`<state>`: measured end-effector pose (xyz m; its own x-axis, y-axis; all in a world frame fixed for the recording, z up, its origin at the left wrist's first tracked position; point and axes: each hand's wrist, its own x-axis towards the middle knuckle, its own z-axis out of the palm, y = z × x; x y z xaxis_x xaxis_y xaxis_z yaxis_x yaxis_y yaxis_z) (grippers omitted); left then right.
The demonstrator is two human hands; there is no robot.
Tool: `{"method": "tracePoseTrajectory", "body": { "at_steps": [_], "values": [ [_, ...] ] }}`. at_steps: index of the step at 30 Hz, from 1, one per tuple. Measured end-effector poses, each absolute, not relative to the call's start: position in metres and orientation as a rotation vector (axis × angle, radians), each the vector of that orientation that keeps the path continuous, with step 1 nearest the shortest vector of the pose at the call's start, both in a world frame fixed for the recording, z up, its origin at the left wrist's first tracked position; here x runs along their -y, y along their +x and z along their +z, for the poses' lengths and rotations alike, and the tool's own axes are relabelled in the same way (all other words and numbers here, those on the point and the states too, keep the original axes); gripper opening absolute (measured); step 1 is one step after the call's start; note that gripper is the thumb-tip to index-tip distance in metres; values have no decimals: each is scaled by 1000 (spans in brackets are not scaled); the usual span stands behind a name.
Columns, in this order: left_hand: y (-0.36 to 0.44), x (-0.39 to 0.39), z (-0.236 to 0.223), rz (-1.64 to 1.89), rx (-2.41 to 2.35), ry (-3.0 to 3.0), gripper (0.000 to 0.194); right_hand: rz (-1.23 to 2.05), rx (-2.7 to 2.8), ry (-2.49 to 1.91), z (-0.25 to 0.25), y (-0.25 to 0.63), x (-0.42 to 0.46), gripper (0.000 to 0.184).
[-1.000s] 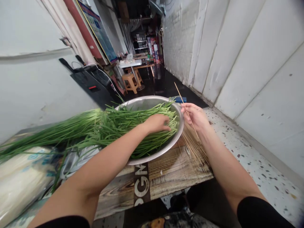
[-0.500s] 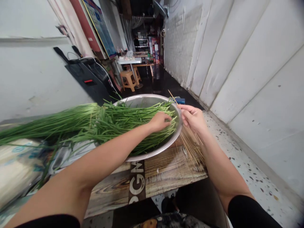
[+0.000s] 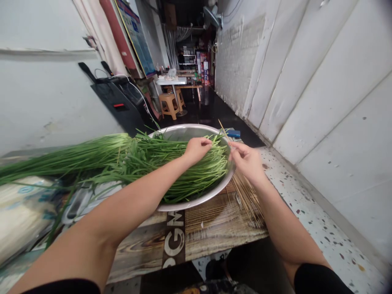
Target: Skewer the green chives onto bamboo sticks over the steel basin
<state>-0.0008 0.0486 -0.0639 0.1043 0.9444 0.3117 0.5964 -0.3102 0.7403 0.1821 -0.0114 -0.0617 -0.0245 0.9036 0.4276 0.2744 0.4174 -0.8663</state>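
Note:
A wide metal basin holds a heap of long green garlic chives, their pale cut ends toward the right rim. Over the upper part of the heap, my left hand has its thumb and fingers pinched together close to the stalks; whatever lies between the fingertips is too small to make out. At the basin's right rim my right hand is closed on a thin wooden skewer, which points up and to the left. Below that hand, a bunch of loose skewers lies on the wood-patterned table.
Another bundle of chives lies left of the basin, above a plastic-wrapped pale package. A blue object sits behind the right rim. Farther off are stools and a white table. A panelled wall runs along the right.
My left hand has shifted left and slightly away from the stalk ends, its fingers more closely pinched. My right hand still holds the skewer, a little lower in view.

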Motion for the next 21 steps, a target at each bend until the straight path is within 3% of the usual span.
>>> {"method": "tracePoseTrajectory", "body": {
  "at_steps": [6, 14, 21],
  "values": [
    [4, -43, -51, 1174, -1342, 1728, 14, 850, 1570, -1031, -62, 182, 13, 47],
    [4, -42, -54, 1196, -1095, 1383, 27, 491, 1712, -1136, -68, 179, 11, 33],
    [4, -42, -50, 1283, -1118, 1304, 19, 431, 1868, -1285, -62, 180, 18, 31]
  ]
}}
